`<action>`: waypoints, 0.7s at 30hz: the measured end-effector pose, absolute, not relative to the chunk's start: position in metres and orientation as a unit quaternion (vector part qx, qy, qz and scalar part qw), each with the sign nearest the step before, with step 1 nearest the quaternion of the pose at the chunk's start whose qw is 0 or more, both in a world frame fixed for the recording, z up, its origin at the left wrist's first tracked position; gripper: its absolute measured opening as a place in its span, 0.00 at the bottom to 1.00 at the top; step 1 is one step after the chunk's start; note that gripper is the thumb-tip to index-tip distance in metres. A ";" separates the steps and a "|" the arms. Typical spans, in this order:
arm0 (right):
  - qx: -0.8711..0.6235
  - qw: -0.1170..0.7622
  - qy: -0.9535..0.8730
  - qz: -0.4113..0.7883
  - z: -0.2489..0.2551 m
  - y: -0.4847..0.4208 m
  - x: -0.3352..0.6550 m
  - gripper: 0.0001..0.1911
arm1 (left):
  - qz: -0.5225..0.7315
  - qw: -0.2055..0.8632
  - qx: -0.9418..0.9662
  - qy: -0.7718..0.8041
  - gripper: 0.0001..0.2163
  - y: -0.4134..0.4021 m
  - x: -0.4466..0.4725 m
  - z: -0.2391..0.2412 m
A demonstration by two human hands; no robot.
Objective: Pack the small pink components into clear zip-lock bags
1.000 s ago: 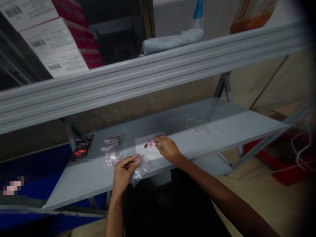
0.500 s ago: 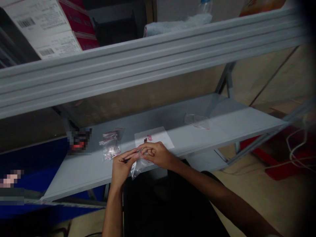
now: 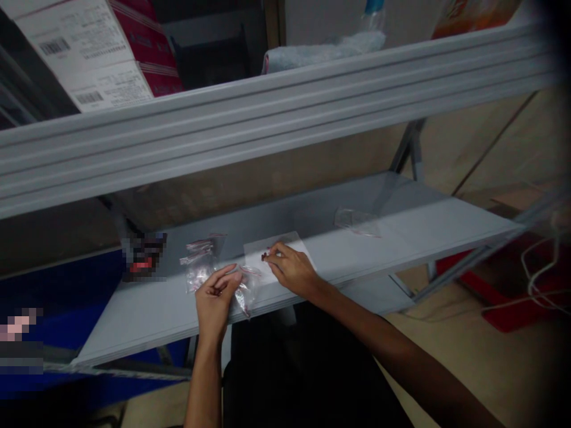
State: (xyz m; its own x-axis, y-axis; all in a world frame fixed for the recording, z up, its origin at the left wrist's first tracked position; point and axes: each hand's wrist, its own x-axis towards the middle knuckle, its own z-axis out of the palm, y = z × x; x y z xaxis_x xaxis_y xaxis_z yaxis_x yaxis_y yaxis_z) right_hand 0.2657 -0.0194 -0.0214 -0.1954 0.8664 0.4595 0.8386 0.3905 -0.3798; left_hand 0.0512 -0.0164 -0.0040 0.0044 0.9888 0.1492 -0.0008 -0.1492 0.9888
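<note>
My left hand pinches the top of a small clear zip bag between thumb and fingers. The bag hangs by the shelf's front edge with something shiny inside. Over a white sheet of paper, my right hand has its thumb and fingertips closed at some small dark-red pieces. Whether those pieces are lifted off the paper I cannot tell. My right fingers hide most of what else lies on the sheet. Left of the paper is a pile of filled clear zip bags, just behind my left hand.
Another clear bag lies flat on the grey shelf to the right. A grey beam crosses above. White boxes stand at upper left. On the floor at right are a red crate and white cables.
My hands were together at the bag's opening. My right hand has let go of the bag and moved right onto the paper, while my left keeps hold of the bag.
</note>
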 end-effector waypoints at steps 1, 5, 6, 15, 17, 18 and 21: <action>-0.552 0.307 -0.775 0.021 -0.021 -0.020 0.265 0.13 | 0.529 0.462 0.543 0.460 0.19 -0.017 0.051 -0.003; -0.558 0.301 -0.773 0.028 -0.017 -0.020 0.264 0.13 | 0.507 0.467 0.556 0.465 0.19 -0.020 0.052 0.001; -0.560 0.300 -0.772 0.032 -0.017 -0.019 0.264 0.13 | 0.499 0.471 0.558 0.467 0.19 -0.020 0.052 0.002; -0.521 0.372 -0.762 0.097 -0.014 -0.016 0.267 0.06 | 0.453 0.484 0.591 0.460 0.20 -0.019 0.050 0.000; -0.463 0.426 -0.763 0.149 -0.010 -0.019 0.266 0.04 | 0.446 0.484 0.596 0.460 0.21 -0.020 0.052 0.001; -0.433 0.448 -0.763 0.174 -0.008 -0.021 0.264 0.04 | 0.441 0.484 0.600 0.459 0.21 -0.020 0.052 0.002; -0.378 0.479 -0.759 0.227 -0.005 -0.025 0.258 0.05 | 0.423 0.484 0.615 0.457 0.20 -0.021 0.054 0.003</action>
